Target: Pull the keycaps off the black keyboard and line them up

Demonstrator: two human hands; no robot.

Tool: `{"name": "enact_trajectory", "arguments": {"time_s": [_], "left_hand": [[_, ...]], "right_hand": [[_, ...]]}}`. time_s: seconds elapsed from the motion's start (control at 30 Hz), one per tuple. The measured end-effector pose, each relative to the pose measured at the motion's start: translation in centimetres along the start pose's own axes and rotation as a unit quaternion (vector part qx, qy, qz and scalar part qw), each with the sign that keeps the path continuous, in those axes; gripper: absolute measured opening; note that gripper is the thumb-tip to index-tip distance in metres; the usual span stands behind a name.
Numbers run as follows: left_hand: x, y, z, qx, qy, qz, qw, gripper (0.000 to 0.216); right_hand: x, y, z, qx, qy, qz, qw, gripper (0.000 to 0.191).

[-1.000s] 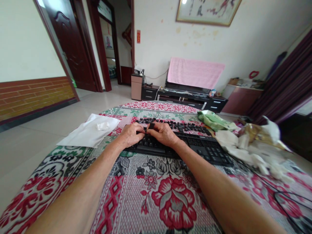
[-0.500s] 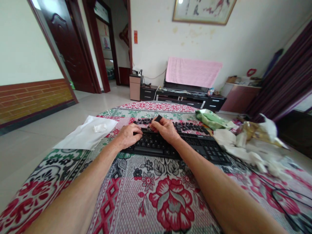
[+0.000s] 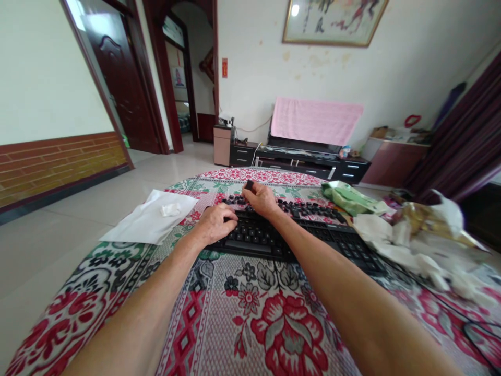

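A black keyboard [image 3: 254, 247] lies across the patterned cloth, its middle partly hidden by my right forearm. At its left end, my left hand [image 3: 220, 222] grips it, with curled fingers near the back edge and the thumb over the keys. My right hand [image 3: 261, 198] is raised just above and behind the keyboard, pinching a small black block-shaped tool [image 3: 249, 185] whose lower end is hidden. Loose black keycaps [image 3: 309, 208] lie in a long strip behind the keyboard, some of them hidden by my right hand.
White paper [image 3: 136, 222] with a crumpled tissue [image 3: 170, 209] lies at left. A green package [image 3: 352, 197], crumpled white tissues [image 3: 410, 256] and a gold plastic bag [image 3: 417, 216] crowd the right side. A black cable [image 3: 434, 300] trails off the keyboard's right end.
My right hand has lifted away from the keyboard toward the loose keycaps, the black tool still in it. My left hand stays at the keyboard's left end. The whole view has shifted slightly.
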State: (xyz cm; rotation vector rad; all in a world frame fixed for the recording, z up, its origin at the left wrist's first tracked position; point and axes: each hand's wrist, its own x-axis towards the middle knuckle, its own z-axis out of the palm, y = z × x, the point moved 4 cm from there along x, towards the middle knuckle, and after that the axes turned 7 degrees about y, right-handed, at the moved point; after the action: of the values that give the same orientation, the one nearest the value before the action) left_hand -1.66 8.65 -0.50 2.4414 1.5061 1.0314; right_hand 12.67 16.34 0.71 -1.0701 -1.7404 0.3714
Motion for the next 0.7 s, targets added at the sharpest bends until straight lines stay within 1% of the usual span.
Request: {"name": "enact_trajectory", "arguments": {"time_s": [0.1,0.23,0.57,0.7], "left_hand": [[-0.02,0.15,-0.09,-0.004,0.002,0.002,1.000,0.014],[-0.02,0.21,-0.10,-0.009,0.004,0.009,1.000,0.015],[0.02,0.06,0.00,-0.007,0.016,0.020,1.000,0.014],[0.00,0.05,0.01,-0.010,0.017,0.017,1.000,0.014]], "right_hand": [[0.49,0.21,0.69,-0.054,-0.009,-0.015,0.998,0.012],[0.68,0.52,1.01,-0.091,-0.015,-0.017,0.996,0.014],[0.37,0.42,1.22,-0.128,-0.045,-0.044,0.990,0.014],[0.33,0.41,1.23,-0.126,-0.044,-0.038,0.990,0.014]]}}
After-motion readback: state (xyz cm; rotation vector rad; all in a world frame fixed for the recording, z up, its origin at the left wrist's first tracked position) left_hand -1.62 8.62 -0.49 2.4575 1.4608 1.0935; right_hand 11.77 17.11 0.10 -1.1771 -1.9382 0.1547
